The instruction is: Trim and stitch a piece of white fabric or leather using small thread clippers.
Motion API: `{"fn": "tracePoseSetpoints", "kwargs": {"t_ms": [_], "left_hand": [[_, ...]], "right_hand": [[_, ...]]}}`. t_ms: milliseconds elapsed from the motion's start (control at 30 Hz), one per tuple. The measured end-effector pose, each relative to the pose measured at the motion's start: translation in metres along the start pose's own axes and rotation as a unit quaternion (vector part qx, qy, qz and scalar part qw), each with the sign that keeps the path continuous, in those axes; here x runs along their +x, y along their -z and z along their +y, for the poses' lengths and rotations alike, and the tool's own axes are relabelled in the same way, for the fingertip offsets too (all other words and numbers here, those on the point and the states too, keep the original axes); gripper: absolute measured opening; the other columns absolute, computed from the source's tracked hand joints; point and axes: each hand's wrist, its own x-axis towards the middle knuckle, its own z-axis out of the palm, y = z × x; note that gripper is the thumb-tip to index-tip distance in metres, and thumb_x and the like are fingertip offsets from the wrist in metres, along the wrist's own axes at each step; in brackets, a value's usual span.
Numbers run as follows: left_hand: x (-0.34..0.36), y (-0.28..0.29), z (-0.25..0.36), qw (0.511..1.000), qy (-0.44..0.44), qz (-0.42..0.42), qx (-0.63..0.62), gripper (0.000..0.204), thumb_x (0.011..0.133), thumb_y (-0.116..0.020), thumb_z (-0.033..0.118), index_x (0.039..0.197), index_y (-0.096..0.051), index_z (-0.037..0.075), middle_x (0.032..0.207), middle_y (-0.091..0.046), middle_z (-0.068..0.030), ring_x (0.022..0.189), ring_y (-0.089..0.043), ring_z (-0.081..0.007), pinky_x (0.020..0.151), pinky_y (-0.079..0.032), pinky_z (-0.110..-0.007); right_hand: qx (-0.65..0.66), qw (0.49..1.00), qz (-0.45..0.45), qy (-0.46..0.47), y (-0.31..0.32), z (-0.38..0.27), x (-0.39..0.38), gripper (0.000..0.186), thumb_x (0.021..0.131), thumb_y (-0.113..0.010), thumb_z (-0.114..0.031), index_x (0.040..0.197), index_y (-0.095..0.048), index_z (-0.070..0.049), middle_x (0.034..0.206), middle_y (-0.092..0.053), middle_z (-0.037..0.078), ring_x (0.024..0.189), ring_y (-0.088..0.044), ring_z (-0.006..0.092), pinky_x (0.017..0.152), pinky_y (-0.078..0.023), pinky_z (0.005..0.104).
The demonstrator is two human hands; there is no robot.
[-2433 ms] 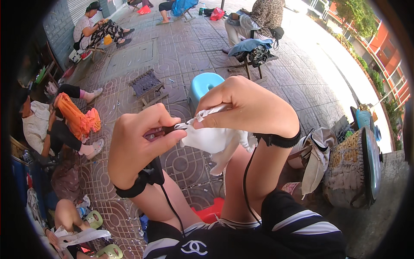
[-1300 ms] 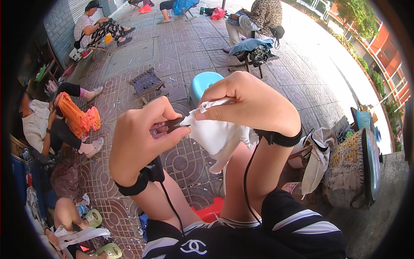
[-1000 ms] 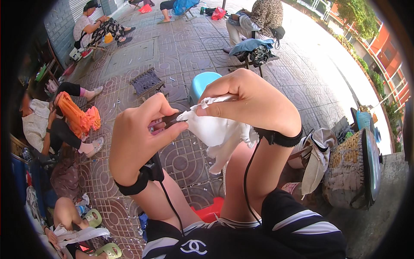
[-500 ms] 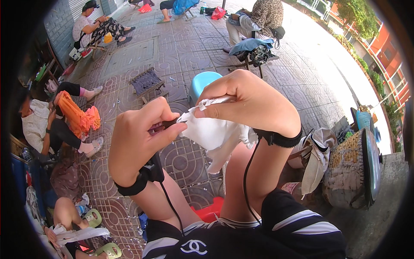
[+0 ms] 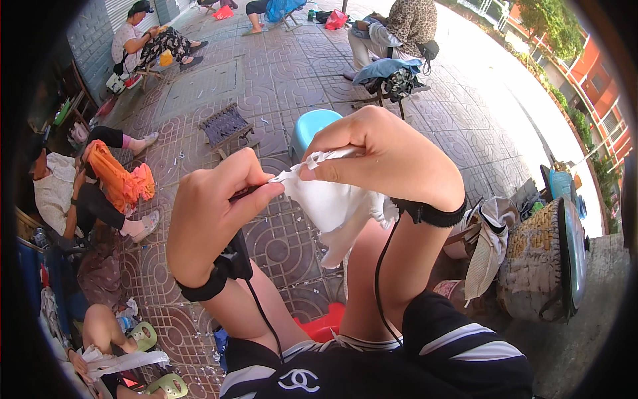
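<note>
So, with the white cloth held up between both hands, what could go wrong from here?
The dark tool, mostly hidden in the left hand, is close to the right hand; if its tip is sharp, a slip might nick the thumb there.
The white cloth is held near its upper edge and hangs loose below, so it could swing or fold awkwardly.
On the right side, a black cord hangs close to the cloth and might snag.

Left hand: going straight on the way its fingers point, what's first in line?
The white fabric: its near edge appears right at the left hand's pinch. Just beyond looks to be the right hand, gripping the white fabric, though depth between them is unclear.
</note>
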Motion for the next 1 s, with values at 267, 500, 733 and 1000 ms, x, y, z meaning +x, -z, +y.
{"fn": "tracePoseSetpoints", "kwargs": {"t_ms": [267, 500, 733, 1000], "left_hand": [[0.0000, -0.0050, -0.0049, 0.999, -0.032, 0.026, -0.013, 0.034, 0.077, -0.079, 0.024, 0.087, -0.054, 0.003, 0.072, -0.065, -0.0091, 0.059, -0.063, -0.0216, 0.056, -0.048, -0.030], [0.0014, -0.0056, -0.0027, 0.998, -0.020, 0.050, 0.009, 0.035, 0.077, -0.079, 0.024, 0.087, -0.053, 0.004, 0.071, -0.064, -0.0084, 0.058, -0.063, -0.0186, 0.055, -0.047, -0.029], [-0.0001, -0.0063, -0.0040, 0.999, -0.019, 0.039, -0.012, 0.034, 0.078, -0.078, 0.024, 0.085, -0.052, 0.004, 0.071, -0.064, -0.0081, 0.056, -0.062, -0.0184, 0.053, -0.047, -0.029], [-0.0013, -0.0055, -0.0049, 0.999, -0.020, 0.026, -0.009, 0.031, 0.080, -0.076, 0.023, 0.084, -0.052, 0.004, 0.070, -0.064, -0.0079, 0.054, -0.061, -0.0208, 0.052, -0.046, -0.030]], "right_hand": [[0.021, 0.999, 0.040, -0.011, -0.0030, -0.0044, 0.0014, 0.021, 0.082, -0.069, -0.016, 0.088, -0.067, 0.004, 0.067, -0.059, 0.020, 0.055, -0.053, 0.0269, 0.056, -0.046, 0.0331], [0.007, 0.999, 0.021, -0.024, -0.0022, -0.0057, 0.0015, 0.021, 0.085, -0.071, -0.018, 0.087, -0.068, 0.002, 0.065, -0.056, 0.007, 0.060, -0.047, 0.0080, 0.055, -0.040, 0.0275], [0.000, 1.000, 0.021, -0.012, -0.0041, -0.0022, 0.0032, 0.021, 0.085, -0.071, -0.018, 0.086, -0.067, 0.003, 0.064, -0.056, 0.008, 0.059, -0.047, 0.0083, 0.054, -0.039, 0.0276], [0.003, 0.999, 0.020, -0.044, -0.0048, -0.0047, 0.0032, 0.020, 0.084, -0.072, -0.016, 0.087, -0.068, 0.003, 0.065, -0.058, 0.008, 0.059, -0.050, 0.0092, 0.054, -0.040, 0.0276]]}}
